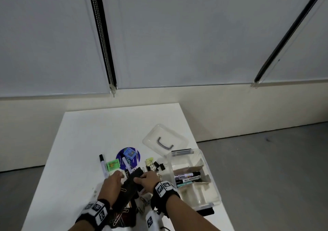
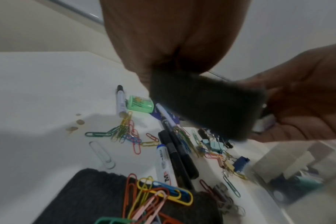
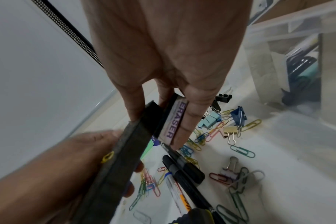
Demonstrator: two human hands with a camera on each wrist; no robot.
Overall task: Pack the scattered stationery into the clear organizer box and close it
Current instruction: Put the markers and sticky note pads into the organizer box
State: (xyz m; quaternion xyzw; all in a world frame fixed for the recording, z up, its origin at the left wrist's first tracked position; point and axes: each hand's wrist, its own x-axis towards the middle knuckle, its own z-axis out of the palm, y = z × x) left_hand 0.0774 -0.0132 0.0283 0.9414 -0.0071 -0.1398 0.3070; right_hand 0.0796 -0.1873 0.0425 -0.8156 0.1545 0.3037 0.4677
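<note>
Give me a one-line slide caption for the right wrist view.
Right hand and left hand grip whiteboard erasers above scattered paper clips, markers and binder clips.

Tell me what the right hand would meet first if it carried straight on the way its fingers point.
Probably the round purple disc carrying the blue plastic box. The right hand, gripping the black felt whiteboard eraser, points forward-left over the white table; depth is unclear.
</note>
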